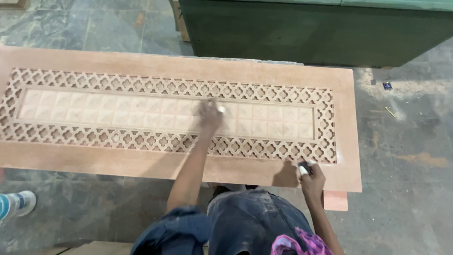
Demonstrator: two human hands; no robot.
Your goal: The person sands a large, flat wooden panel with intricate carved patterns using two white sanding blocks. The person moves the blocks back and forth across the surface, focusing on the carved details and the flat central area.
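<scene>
A small blue packet (387,86), roughly square with a touch of white on it, lies flat on the dusty grey stone floor (406,137), off the right end of the carved wooden panel (179,66). No labels, signs or screens appear.

— We get soft, even daylight here, no glare, and only a faint shadow under the right hand (311,178).
— We see motion blur on the left hand (210,113), though; the carved panel (141,163) looks a bit washed and soft overall.
</scene>
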